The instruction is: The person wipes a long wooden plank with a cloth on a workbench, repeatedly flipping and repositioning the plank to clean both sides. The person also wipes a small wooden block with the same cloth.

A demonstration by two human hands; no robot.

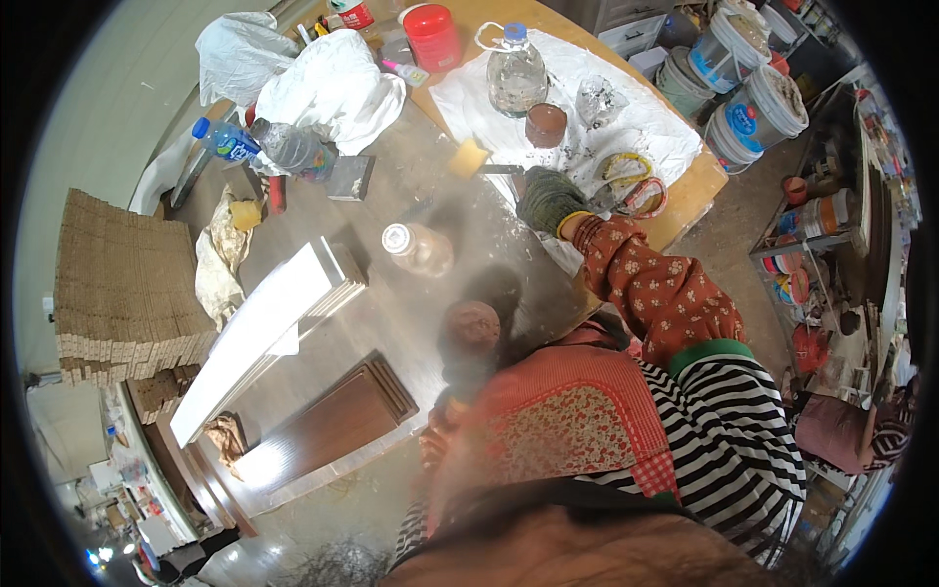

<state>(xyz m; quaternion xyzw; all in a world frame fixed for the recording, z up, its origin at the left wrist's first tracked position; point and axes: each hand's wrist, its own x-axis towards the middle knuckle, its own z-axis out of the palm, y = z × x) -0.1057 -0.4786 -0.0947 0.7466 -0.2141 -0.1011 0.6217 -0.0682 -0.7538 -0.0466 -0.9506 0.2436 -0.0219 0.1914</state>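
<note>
My right hand (553, 203), in a dark green glove, is closed around a tool with a dark, flat shaft. A yellow block like a sponge (468, 158) sits at the tool's tip, above the table. Close to my body, my left hand (469, 372) wears a dark glove and is blurred. It holds a round container with a brown top (470, 325); its contents cannot be made out. A white-capped bottle (419, 249) is on the table between my hands. Beyond my right hand is a brown round pot (546, 125) on stained white sheeting (455, 103).
White boards (259, 328) and brown panels (333, 430) lie stacked at left, near a cardboard pile (127, 274). A clear jug (516, 83), red tub (431, 39), plastic bottles (293, 147) and tape rolls (646, 198) occupy the far side. Paint buckets (758, 108) line the right; another person (831, 430) is there.
</note>
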